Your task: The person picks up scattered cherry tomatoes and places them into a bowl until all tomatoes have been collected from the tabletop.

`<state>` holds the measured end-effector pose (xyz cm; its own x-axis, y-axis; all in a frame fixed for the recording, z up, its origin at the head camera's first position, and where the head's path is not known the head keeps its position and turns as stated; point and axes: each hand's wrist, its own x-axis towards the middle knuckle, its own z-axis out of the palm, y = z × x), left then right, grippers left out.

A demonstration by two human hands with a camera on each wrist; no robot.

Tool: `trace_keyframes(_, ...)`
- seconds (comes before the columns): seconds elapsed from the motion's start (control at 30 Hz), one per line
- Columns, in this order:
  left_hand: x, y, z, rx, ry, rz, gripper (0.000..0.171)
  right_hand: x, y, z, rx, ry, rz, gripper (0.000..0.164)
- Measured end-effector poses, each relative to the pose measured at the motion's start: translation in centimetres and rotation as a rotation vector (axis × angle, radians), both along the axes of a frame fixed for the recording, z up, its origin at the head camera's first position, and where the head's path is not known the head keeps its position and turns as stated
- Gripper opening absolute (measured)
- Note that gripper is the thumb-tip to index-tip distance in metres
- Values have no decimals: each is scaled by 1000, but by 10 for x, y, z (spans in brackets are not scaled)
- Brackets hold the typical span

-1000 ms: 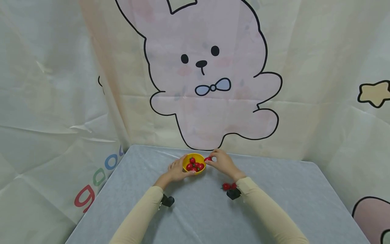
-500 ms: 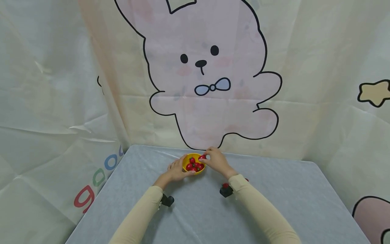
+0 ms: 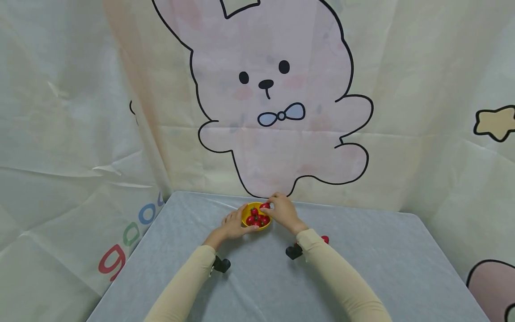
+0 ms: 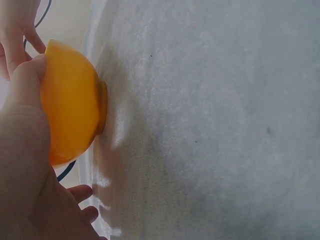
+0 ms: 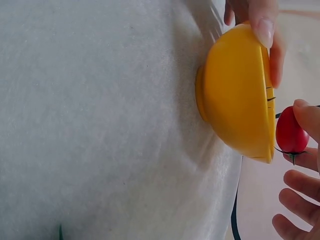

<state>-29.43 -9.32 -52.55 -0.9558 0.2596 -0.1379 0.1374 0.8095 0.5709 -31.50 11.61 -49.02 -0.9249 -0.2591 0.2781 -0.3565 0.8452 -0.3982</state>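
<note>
Near the table's far edge stands a yellow bowl (image 5: pixel 235 90) holding several red cherry tomatoes (image 3: pixel 251 220). My left hand (image 3: pixel 232 225) grips the bowl from its left side, thumb at the near rim and fingers around the far side. Over the bowl's right rim, my right hand (image 3: pixel 283 212) pinches one cherry tomato (image 5: pixel 291 131) between thumb and index finger; its green stem end points away from the thumb. The other fingers of that hand are spread. The left wrist view shows the bowl's outer wall (image 4: pixel 75 100), while its contents are hidden there.
Another cherry tomato (image 3: pixel 325 239) lies on the grey-covered table (image 3: pixel 257 281), partly behind the right sleeve (image 3: pixel 342 268). A bit of red also shows beside the right wrist's black camera (image 3: pixel 294 251). A cartoon-printed curtain (image 3: pixel 273 152) rises behind the table.
My right hand has moved left with the pinched tomato, from beside the bowl to over its right rim. The left hand and bowl have stayed put.
</note>
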Motion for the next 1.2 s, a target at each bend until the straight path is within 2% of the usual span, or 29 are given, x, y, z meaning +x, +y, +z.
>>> trace_keyframes(0.5,2,1,1,8,11,-18,103,0,-6,-5,43,38,-63,37)
trace_keyframes(0.9,4,1,4,0,7,-23,102,2,-3,-8,-8,65,-36,40)
trace_keyframes(1.2,4,0,2,0,1,-19,101,2,4,-9,-25,73,-30,35)
